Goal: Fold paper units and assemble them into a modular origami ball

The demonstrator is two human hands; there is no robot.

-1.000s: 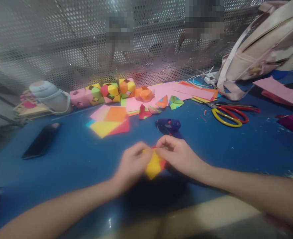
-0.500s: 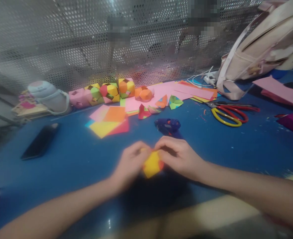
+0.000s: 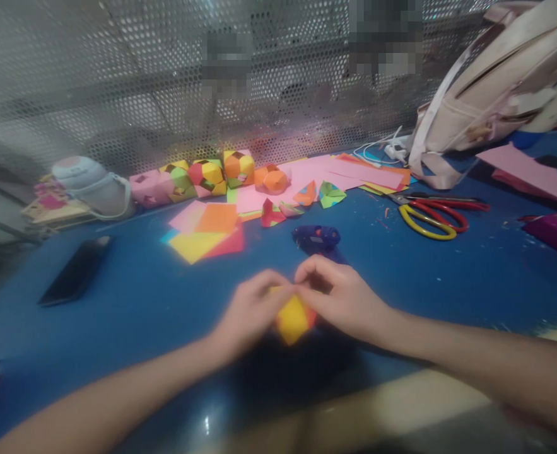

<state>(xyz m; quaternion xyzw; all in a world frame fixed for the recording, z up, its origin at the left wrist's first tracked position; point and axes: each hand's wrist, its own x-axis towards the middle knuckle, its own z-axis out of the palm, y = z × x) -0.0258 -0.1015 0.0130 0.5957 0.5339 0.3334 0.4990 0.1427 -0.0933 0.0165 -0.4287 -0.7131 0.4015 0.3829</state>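
Between my hands is a small folded paper piece (image 3: pixel 293 320), yellow on its near face with orange-red at the right side. My left hand (image 3: pixel 255 309) grips its upper left edge, thumb across the top. My right hand (image 3: pixel 342 291) pinches its upper right, fingers curled and thumb meeting the left thumb. The fingertips partly hide the far side of the piece. Just beyond my right hand lies a blue glue gun (image 3: pixel 316 238). Loose coloured paper squares (image 3: pixel 205 232) are spread past my left hand.
Several folded paper balls (image 3: pixel 206 178) line the back beside a bottle (image 3: pixel 91 186). Small folded units (image 3: pixel 272 213) lie before pink sheets (image 3: pixel 316 176). Scissors (image 3: pixel 432 217) and a backpack (image 3: pixel 486 94) are right; a phone (image 3: pixel 76 271) is left. A perforated metal screen (image 3: pixel 174 82) stands behind.
The paper piece has shifted slightly right and nearer, and it looks a little turned. My thumbs have come closer together over its top. Both hands still hold it.
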